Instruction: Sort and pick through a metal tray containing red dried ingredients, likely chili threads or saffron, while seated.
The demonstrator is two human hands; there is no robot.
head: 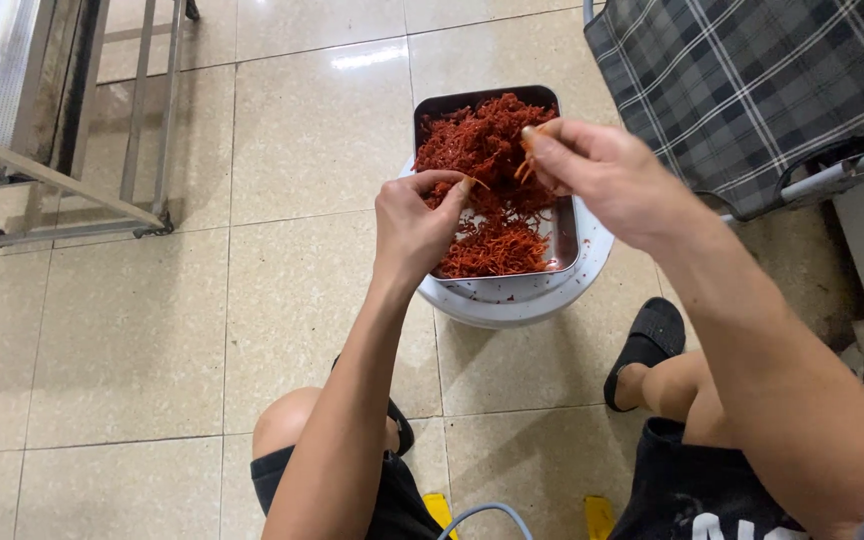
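at nine o'clock of the metal tray (564, 232) our left hand (414, 222) pinches a thin orange strand (476, 183); the tray of red-orange shreds (482, 140) sits on a white tub (527, 300); at two o'clock our right hand (592, 170) pinches more strands (524, 168).

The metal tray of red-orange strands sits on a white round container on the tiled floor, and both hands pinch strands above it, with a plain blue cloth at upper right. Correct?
One error: the cloth is grey plaid, not plain blue, as the head view shows. The rest stands.
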